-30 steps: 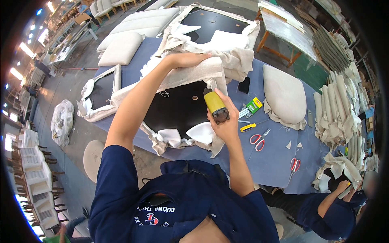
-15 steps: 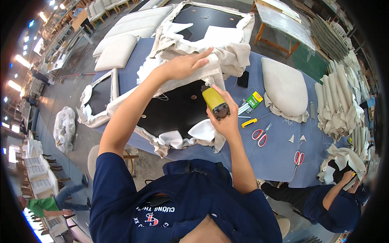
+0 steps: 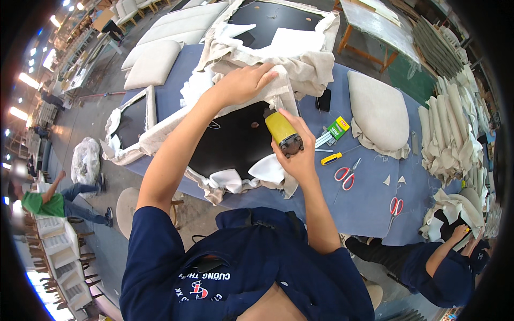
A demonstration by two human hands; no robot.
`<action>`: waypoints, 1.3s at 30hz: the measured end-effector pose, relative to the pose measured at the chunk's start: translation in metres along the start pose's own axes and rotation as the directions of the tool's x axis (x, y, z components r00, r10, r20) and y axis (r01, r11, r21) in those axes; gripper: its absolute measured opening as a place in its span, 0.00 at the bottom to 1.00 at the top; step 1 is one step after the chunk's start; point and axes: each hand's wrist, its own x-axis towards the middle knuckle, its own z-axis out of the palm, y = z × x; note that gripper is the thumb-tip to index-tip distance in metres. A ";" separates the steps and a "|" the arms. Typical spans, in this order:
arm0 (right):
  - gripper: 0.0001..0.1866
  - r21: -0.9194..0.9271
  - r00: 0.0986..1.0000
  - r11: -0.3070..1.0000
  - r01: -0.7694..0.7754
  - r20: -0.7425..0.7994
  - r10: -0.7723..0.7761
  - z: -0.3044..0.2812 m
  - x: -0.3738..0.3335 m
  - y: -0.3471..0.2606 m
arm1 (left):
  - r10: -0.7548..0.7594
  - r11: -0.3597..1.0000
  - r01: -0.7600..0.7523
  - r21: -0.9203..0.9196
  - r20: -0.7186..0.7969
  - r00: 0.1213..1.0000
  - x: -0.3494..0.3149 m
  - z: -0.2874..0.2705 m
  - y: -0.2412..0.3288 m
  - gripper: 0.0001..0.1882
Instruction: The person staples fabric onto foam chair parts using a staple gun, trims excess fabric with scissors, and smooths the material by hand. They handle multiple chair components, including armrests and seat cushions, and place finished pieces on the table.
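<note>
My right hand (image 3: 301, 155) is wrapped round a yellow and black staple gun (image 3: 281, 128), its nose at the inner edge of an upholstered panel's beige fabric border (image 3: 176, 128). My left hand (image 3: 241, 85) lies on the far side of that border, fingers stretched out and thumb apart, pressing the cloth. Inside the border is a black backing (image 3: 230, 144), with white padding (image 3: 267, 170) folded over its near edge. Right beyond my left hand, a second panel with a black back (image 3: 273, 21) lies under bunched beige cloth (image 3: 305, 69).
On the blue table (image 3: 369, 214) lie a green box (image 3: 338, 127) with staple strips, a yellow-handled screwdriver (image 3: 331, 159), two red-handled scissors (image 3: 348, 175) (image 3: 395, 206), a black phone (image 3: 323, 100) and a beige cushion (image 3: 377, 109). A co-worker (image 3: 444, 267) works at the right; another person (image 3: 64, 200) walks at the left.
My left hand has shifted slightly, its fingers bending a little more over the cloth edge. The staple gun stays near the same spot. The person in green at the left has moved farther up the view.
</note>
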 end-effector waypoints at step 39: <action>0.31 0.062 0.959 0.985 -0.162 -0.224 0.172 -0.004 0.008 -0.007 | 0.124 0.991 -0.122 0.051 -0.056 0.991 -0.010 0.005 0.012 0.38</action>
